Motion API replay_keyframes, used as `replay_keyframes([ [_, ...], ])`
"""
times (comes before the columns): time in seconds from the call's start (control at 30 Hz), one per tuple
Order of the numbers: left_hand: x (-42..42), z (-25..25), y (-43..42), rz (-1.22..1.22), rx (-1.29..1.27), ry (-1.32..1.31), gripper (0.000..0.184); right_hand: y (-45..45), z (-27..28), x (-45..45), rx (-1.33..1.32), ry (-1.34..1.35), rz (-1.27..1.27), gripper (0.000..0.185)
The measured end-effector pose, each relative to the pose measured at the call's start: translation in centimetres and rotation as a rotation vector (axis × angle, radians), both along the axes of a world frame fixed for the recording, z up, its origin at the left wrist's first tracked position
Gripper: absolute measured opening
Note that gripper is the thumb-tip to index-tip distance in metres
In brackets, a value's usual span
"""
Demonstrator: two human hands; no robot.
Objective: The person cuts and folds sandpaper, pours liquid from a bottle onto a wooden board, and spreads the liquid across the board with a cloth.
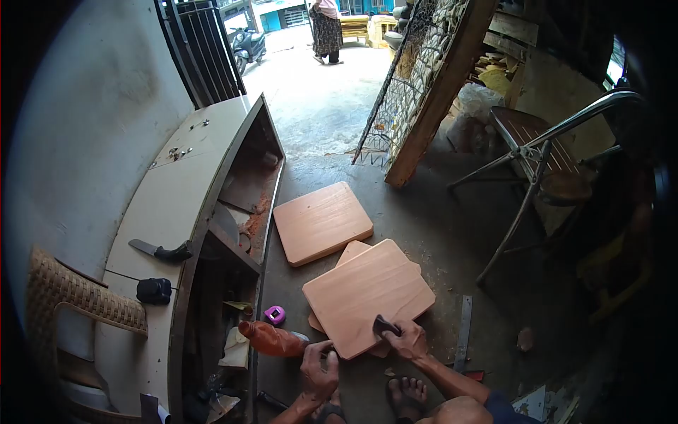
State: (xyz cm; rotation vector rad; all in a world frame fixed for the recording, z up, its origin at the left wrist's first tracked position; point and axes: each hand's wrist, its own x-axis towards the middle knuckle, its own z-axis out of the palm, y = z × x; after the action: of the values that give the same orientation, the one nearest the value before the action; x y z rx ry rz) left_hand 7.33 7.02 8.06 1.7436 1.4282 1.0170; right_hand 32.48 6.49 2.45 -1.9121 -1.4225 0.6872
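Note:
A wooden board [364,290] with cut corners lies at a slant on another board [354,250] on the floor. My right hand [407,340] is closed on a small dark piece [385,326], held against the top board's near right part. At that board's near left corner is my left hand [320,369], its fingers curled; whether they pinch anything is too small to tell. Just left of it lies a reddish-brown bottle [277,340]. Farther forward, a stack of similar boards [323,220] rests on the floor.
A low cabinet [166,194] at left bears a knife [161,250] and a black object [154,290]. A pink tape measure [275,314] lies beside it. Right are a metal ruler [463,332] and a folding chair [530,155]. A person [326,32] stands outside.

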Motion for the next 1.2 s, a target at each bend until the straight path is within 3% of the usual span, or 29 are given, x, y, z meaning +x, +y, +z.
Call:
replay_keyframes([
  [0.03, 0.9, 0.6, 0.3, -0.144, 0.072, -0.011, 0.035, 0.9, 1.4, 0.7, -0.063, 0.058, -0.033, 0.030],
  [0.17, 3.6, 0.6, 2.6, -0.278, 0.225, 0.112, 0.037, 1.4, 7.0, -1.7, -0.315, 0.552, 0.145, 0.032],
  [0.2, 3.9, 0.5, 3.0, -0.286, 0.122, 0.010, 0.038, 1.0, 6.7, -2.5, -0.186, 0.670, 0.138, 0.031],
  [0.27, 4.0, 1.1, 3.8, -0.316, 0.011, -0.109, 0.037, 0.9, 7.0, -2.0, -0.177, 0.737, 0.156, 0.032],
  [0.3, 4.1, 1.3, 3.9, -0.275, -0.231, -0.283, 0.034, 0.6, 7.6, -1.8, -0.167, 0.815, 0.168, 0.033],
  [0.37, 3.5, 1.5, 4.0, -0.292, -0.411, -0.424, 0.033, -0.3, 9.3, -1.4, -0.315, 0.689, 0.172, 0.035],
  [0.43, 3.1, 0.9, 3.8, -0.306, -0.593, -0.544, 0.034, -0.7, 8.0, -1.9, -0.169, 0.878, 0.178, 0.037],
  [0.47, 2.9, 1.2, 3.9, -0.330, -0.614, -0.582, 0.036, -0.7, 7.8, -1.4, -0.233, 0.858, 0.185, 0.035],
  [0.53, 2.5, 1.2, 3.4, -0.293, -0.604, -0.458, 0.034, -1.0, 8.6, -1.6, -0.317, 0.926, 0.159, 0.038],
  [0.6, 2.4, 0.9, 3.4, -0.244, -0.569, -0.417, 0.033, -1.0, 8.4, -2.6, -0.240, 0.870, 0.145, 0.042],
  [0.67, 2.2, 1.1, 3.1, -0.367, -0.573, -0.312, 0.033, -1.3, 7.5, -2.8, -0.243, 0.870, 0.138, 0.042],
  [0.8, 2.2, 1.4, 2.7, -0.358, -0.578, -0.352, 0.032, -1.6, 6.4, -2.6, -0.273, 0.892, 0.067, 0.036],
  [0.87, 2.5, 1.3, 2.1, -0.185, -0.416, -0.114, 0.034, -1.6, 5.8, -3.1, -0.258, 0.846, 0.058, 0.033],
  [0.9, 2.7, 1.2, 1.5, -0.176, -0.420, -0.113, 0.034, -1.6, 5.6, -3.7, -0.115, 0.805, -0.044, 0.029],
  [0.97, 3.3, 0.9, 0.3, -0.007, -0.108, 0.020, 0.039, -1.4, 5.6, -4.3, 0.024, 0.758, -0.131, 0.025],
  [1.0, 3.4, 1.9, 0.0, -0.067, -0.284, -0.025, 0.039, -1.5, 6.0, -4.5, 0.067, 0.790, -0.127, 0.020],
  [1.03, 3.7, 1.5, -0.4, -0.061, -0.284, -0.027, 0.039, -1.6, 6.2, -4.6, 0.109, 0.822, -0.125, 0.016],
  [1.1, 4.4, 0.1, -0.5, -0.097, -0.566, -0.576, 0.036, -2.0, 6.6, -5.0, 0.004, 0.766, -0.079, 0.013],
  [1.2, 3.6, 0.0, -0.1, -0.196, -0.614, -0.722, 0.035, -1.8, 7.4, -4.7, -0.202, 0.970, -0.140, 0.016],
])
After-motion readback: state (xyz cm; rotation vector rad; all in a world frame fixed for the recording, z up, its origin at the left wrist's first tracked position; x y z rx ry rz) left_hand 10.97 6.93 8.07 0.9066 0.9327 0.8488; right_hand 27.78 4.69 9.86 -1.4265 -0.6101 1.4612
